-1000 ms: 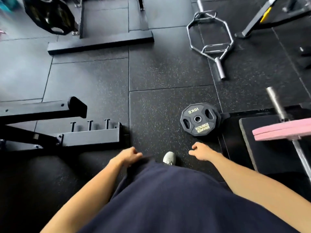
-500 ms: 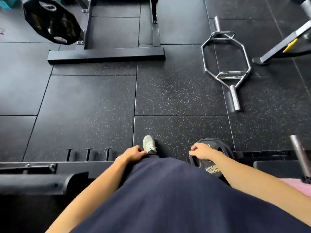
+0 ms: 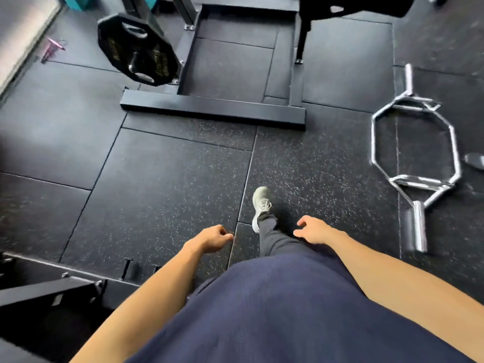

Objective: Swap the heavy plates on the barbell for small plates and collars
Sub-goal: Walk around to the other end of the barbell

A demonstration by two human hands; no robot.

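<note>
At six o'clock, the left hand [image 3: 209, 238] and right hand [image 3: 313, 230] hang loosely curled, holding nothing. The small floor plate seen a second ago has left view; a large black plate [image 3: 138, 49] on the rack at eleven o'clock looks like the next target.

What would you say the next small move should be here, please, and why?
Probably keep stepping toward the black plate hung on the rack ahead. Both the left hand and right hand hold nothing, fingers loosely curled, and one shoe is mid-stride. No barbell shows.
</note>
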